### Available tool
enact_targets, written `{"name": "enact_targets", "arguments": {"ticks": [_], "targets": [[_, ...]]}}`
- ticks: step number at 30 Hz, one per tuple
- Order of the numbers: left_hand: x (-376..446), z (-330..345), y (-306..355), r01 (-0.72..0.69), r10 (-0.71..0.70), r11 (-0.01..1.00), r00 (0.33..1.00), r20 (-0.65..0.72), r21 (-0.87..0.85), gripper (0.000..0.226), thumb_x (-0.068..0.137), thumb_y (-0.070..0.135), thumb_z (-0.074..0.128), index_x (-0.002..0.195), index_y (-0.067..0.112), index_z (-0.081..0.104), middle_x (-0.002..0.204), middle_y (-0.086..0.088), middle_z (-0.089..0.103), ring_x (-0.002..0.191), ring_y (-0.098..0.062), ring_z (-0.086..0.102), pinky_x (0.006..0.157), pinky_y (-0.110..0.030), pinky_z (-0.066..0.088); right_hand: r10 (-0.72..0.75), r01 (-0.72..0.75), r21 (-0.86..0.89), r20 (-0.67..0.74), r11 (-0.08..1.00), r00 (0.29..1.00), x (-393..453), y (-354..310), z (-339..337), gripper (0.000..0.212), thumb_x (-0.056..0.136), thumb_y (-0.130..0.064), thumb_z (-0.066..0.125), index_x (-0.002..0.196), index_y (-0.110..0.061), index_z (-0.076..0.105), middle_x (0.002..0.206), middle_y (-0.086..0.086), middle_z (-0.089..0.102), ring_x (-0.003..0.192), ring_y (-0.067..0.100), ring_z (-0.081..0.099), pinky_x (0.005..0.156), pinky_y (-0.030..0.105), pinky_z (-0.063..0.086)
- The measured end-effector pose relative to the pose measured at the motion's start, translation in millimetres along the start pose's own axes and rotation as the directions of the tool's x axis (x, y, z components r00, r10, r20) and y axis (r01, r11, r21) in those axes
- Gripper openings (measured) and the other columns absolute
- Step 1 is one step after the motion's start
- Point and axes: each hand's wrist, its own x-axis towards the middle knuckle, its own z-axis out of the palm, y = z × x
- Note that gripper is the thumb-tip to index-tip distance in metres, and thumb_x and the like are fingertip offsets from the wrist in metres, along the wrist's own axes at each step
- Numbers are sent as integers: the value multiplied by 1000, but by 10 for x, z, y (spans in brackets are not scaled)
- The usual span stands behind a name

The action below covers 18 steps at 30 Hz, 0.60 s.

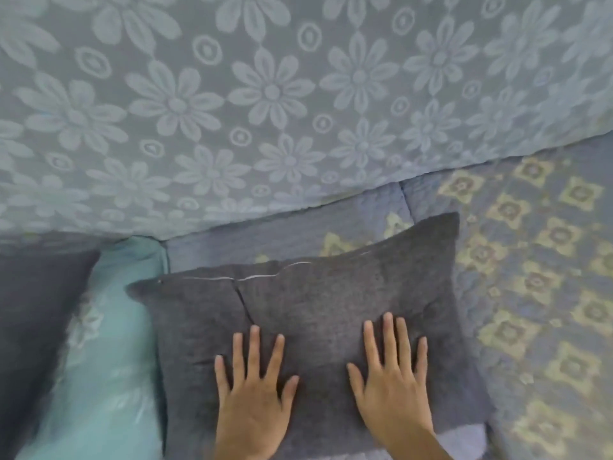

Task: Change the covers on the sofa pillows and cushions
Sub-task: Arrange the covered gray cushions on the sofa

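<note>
Here, both hands press flat on the grey pillow (331,310).
Left hand (253,390) and right hand (391,386) lie apart, fingers spread; beyond their fingertips the zipper (245,278) may gape and catch fabric.

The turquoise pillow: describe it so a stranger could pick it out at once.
Start at the sofa back draped in grey-blue daisy fabric, then drop to the seat. Left of the dark grey pillow pressed under both hands lies the turquoise pillow. It is the only bright, glossy one, wedged between two dark grey neighbours.
</note>
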Motion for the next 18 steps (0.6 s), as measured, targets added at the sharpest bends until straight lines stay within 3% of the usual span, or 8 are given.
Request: {"name": "enact_targets", "arguments": {"ticks": [3,7,11,15,18], "targets": [[346,96,-32,-5,6,999,1000,-29,39,72,97,70,15,153,31,37,164,-9,28,151,-40,24,116,-67,17,-2,1,11,2,1000,1000,115,-113,157,77,91,-61,38,154,-16,35,161,18,25,150,37,23,117,66,16],[1001,-113,-85,-65,67,995,997,-28,71,71,98,71,10,157,36,25,166,-8,19,154,-38,9,119,-65,9,12,-11,8,-33,1000,999,875,-209,147,78,95,-62,35,158,-18,22,165,17,15,153,36,11,119,65,8],[1725,-579,205,-59,83,987,984,-159,149,67,98,66,-1,157,39,-13,169,-9,-9,152,-32,-23,119,-60,-16,75,-72,32,-90,997,993,1721,-177,127,75,96,-62,30,159,-21,22,164,15,18,151,33,18,118,62,13],[1616,-827,343,-76,113,988,948,-299,131,64,102,58,10,160,32,13,169,-9,12,156,-31,-1,120,-63,-7,102,-95,69,-112,993,988,1764,47,-188,69,96,-67,23,153,-30,34,155,2,40,141,24,36,115,52,24],[829,-473,-50,-229,256,961,948,-189,153,67,98,62,26,156,31,33,166,-3,23,153,-37,17,117,-70,15,62,-57,150,-33,987,998,753,-41,-223,70,97,-66,25,145,-22,51,143,-3,57,133,17,49,116,42,24]]}}
